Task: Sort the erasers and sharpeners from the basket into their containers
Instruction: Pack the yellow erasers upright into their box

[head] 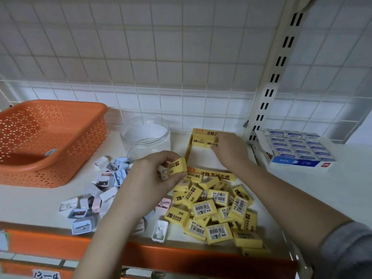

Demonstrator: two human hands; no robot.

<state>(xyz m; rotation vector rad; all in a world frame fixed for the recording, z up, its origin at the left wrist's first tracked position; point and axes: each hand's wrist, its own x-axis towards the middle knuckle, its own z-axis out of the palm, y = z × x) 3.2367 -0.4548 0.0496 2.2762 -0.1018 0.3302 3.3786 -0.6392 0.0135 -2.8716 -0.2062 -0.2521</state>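
Nearest you on the table [302,178], loose yellow erasers [213,210] are lying jumbled. Your left hand [155,178] is pinching one eraser [177,167], its long axis slanting up to the right, toward the yellow box [201,152] just beyond. Your right hand [229,150] is reaching inside that box, fingers curling onto the packed row [203,140]; its grip is unclear.

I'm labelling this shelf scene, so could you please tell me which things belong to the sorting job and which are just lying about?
Belong to the job:
- orange basket
- loose yellow erasers
- yellow eraser box
- pastel sharpeners
- clear jar
- eraser held in the left hand
- right hand at the box's back row

Just lying about:
- blue-and-white eraser box
- shelf upright
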